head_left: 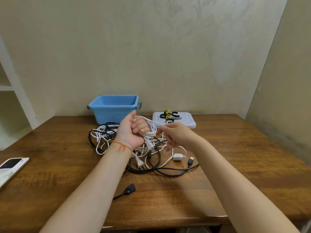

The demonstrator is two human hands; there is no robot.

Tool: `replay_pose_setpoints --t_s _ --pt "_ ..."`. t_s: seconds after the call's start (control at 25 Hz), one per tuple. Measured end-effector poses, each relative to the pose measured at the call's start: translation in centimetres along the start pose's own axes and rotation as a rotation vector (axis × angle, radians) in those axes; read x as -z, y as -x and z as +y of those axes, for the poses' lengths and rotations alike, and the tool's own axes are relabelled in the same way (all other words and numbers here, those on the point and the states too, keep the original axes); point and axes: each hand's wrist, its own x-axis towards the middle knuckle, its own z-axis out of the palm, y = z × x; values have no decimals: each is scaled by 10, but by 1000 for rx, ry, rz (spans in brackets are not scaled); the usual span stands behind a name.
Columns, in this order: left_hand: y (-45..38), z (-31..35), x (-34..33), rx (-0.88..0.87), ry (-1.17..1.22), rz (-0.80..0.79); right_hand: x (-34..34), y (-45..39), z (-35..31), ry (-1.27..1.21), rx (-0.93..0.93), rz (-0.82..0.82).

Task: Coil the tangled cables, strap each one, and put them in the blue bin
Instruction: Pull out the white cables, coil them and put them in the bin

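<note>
Black connector (130,189) nearest; white cable (150,127) in left hand (134,130); no legible writing.

A white cable (150,128) is partly coiled in loops, held raised above the heap. The tangle of black and white cables (107,137) sprawls at table centre. At 11 o'clock from it stands the open blue bin (113,109); black and yellow straps (170,115) lie at 1 o'clock.
</note>
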Motion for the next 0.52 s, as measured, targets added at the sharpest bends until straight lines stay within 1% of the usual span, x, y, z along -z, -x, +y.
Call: replay_pose_setpoints --t_s 0.04,0.08,0.16,0.2,0.24,0.36,0.44,0.52 --pt "1 0 0 -11 -4 -13 -3 -1 -1 101 -30 11" --pt "1 -2 -3 -19 -17 -38 -7 -3 -3 290 -35 11" --pt "3 -7 -11 -45 -82 -76 -18 -3 -10 672 0 -55" --pt "2 -11 -15 -81 -171 -77 -23 0 -14 739 3 -100" --pt "0 -14 -17 -138 -313 -60 -24 2 -18 737 -8 -148" --pt "-3 -18 -17 -333 -868 50 -18 11 -31 671 15 -241" --pt "-2 -18 -15 -391 -1171 123 -8 15 -40 683 74 -197" --pt "-1 -16 -14 -397 -1414 186 3 19 -49 713 154 -92"
